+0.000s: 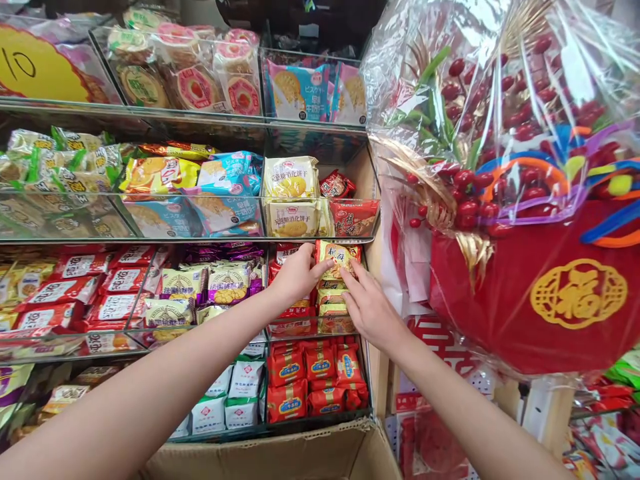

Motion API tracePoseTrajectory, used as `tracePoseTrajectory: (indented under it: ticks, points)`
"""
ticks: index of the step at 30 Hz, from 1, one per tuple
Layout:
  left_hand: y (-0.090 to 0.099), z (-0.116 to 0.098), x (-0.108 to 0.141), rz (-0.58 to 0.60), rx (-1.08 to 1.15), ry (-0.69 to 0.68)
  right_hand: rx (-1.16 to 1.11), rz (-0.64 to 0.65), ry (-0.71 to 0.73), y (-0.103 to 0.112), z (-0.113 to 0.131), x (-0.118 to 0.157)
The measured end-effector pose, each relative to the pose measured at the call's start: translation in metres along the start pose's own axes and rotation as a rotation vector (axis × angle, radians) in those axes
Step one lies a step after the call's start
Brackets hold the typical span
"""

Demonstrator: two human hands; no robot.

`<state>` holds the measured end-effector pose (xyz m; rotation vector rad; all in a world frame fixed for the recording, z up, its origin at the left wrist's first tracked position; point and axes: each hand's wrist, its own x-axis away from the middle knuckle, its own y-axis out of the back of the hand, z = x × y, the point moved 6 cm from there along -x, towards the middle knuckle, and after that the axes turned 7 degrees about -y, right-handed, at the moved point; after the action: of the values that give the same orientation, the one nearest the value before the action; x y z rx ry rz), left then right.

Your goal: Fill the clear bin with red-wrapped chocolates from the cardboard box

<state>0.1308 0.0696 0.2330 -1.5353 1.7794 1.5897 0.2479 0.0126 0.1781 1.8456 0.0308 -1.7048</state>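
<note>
A small yellow and red biscuit packet [339, 252] with Chinese lettering lies at the top of a stack of similar packets [334, 307] in a shelf compartment. My left hand [296, 277] grips its left side, thumb across the front; the other fingertips are partly hidden. From the right, my right hand [374, 308] presses its fingers on the packet's front and right edge, so the packet sits between both hands. Left of that stack, red packets [293, 310] share the compartment, partly covered by my left hand.
Clear dividers [320, 327] front the shelves. Red packets [320, 363] and white-green packets [245, 377] fill the tier below. An open cardboard box [280, 453] stands in front. A plastic-wrapped red decoration [500, 293] juts out at right. Cream biscuit packets [291, 177] sit above.
</note>
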Motion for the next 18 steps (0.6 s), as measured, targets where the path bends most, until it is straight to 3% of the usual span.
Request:
tracePoseTrajectory:
  ticks: [7, 18]
  points:
    - [-0.002, 0.001, -0.003, 0.043, -0.164, -0.011, -0.012, -0.119, -0.182, 0.011, -0.006, -0.018]
    - [-0.006, -0.001, -0.005, 0.117, -0.270, 0.003, -0.022, -0.098, -0.170, 0.009, -0.011, -0.019]
